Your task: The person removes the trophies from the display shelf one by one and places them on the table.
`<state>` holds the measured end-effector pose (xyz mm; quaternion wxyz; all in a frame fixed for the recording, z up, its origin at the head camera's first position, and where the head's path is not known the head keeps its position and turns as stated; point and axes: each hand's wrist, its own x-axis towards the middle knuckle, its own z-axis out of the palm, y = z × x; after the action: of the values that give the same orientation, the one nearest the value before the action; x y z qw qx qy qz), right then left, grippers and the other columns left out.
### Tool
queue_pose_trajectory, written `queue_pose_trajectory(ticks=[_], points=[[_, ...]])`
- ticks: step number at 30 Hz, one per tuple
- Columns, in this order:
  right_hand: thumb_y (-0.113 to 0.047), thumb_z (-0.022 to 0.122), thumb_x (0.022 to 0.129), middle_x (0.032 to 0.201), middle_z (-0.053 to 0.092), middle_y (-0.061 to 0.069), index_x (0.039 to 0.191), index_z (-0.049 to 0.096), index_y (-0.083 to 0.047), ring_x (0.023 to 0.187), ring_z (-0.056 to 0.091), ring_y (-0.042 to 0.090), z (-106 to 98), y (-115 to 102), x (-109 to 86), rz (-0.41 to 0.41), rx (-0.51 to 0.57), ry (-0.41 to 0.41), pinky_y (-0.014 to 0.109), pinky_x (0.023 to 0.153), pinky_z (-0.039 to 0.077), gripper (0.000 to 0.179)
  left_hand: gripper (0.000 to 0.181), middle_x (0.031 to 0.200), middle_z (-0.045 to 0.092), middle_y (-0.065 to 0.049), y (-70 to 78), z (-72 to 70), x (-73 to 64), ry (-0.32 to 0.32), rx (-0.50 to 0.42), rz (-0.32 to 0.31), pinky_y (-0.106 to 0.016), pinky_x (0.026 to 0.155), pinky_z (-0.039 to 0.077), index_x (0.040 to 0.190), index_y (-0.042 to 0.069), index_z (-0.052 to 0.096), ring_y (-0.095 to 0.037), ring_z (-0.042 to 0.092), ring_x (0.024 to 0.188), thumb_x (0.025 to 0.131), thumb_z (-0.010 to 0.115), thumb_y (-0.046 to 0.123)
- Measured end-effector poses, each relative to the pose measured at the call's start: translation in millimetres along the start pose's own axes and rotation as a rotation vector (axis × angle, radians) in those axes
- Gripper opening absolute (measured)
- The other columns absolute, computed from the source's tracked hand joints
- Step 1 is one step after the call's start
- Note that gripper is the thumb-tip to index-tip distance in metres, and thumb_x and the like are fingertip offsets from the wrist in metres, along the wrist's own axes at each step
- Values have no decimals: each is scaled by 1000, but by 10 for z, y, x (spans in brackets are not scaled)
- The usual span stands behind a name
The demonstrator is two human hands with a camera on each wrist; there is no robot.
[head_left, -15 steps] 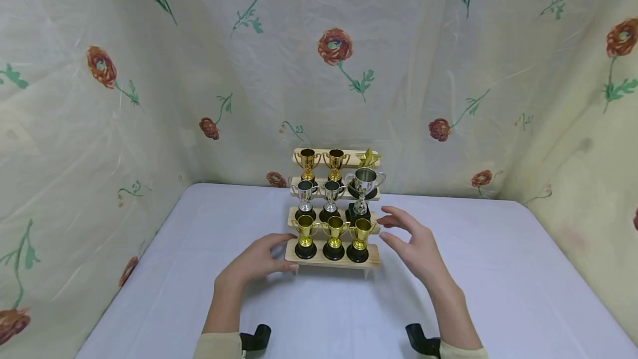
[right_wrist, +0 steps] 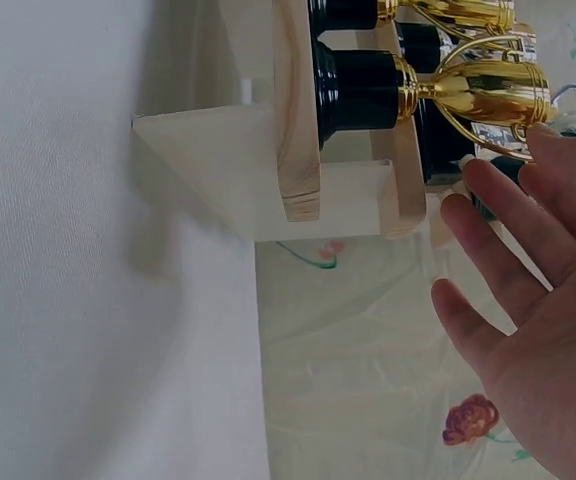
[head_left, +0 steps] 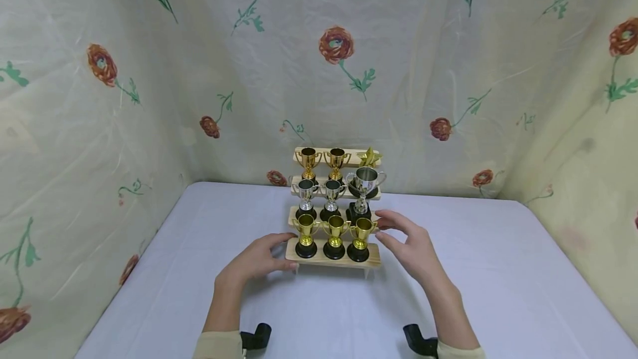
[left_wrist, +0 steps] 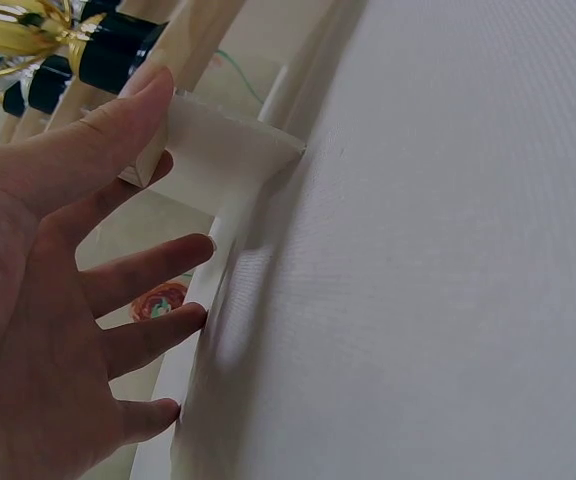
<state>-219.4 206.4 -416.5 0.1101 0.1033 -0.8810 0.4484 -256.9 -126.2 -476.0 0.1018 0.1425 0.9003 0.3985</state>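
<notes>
A stepped wooden shelf [head_left: 321, 261] holds rows of small trophies. My left hand [head_left: 256, 259] pinches the left end of its lowest board; in the left wrist view the thumb lies on the board's edge [left_wrist: 148, 168], a finger under it, the others spread. Beside the front right gold trophy cup [head_left: 362, 228] is my right hand [head_left: 411, 245], fingers loosely bent. The right wrist view has its thumb [right_wrist: 558, 145] right at the rim and handle of that gold cup, the other fingers extended. Three gold cups line the front board, with black bases.
Behind them stand two small silver cups [head_left: 305, 190] and a larger silver cup [head_left: 365, 181]. Two more gold cups [head_left: 336, 158] and a gold star trophy [head_left: 369, 158] are higher up. A white cloth covers the table [head_left: 473, 270]; a floral curtain [head_left: 399, 98] hangs behind.
My right hand has moved slightly left, bringing its fingertips to the front right gold cup. The left hand and the shelf stay in place.
</notes>
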Motion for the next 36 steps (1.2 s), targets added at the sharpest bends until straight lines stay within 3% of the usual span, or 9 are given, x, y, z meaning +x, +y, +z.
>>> queue_pose_trajectory(ticks=[24,30,36], points=[[-19,70,93,106,75,8,114,72,-12,112,66,29,9,-34,-3,25,4,24,60,103,47,22,74,151,51,-1,9,-20,14,-5,-13,-7,-58,119,31,142,27,55,-31,38,146,76,83,42],[-19,70,93,102,76,7,108,75,-10,105,68,26,25,-56,-20,27,-19,37,48,92,55,18,75,152,50,0,4,-20,6,-5,-12,-8,-57,120,30,143,26,54,-31,38,146,76,83,42],[-17,70,93,99,77,6,104,76,-10,98,69,22,36,-57,-27,25,-27,47,36,84,55,14,76,152,50,0,-10,-9,5,-3,-8,-12,-57,120,29,144,26,54,-31,38,146,76,83,42]])
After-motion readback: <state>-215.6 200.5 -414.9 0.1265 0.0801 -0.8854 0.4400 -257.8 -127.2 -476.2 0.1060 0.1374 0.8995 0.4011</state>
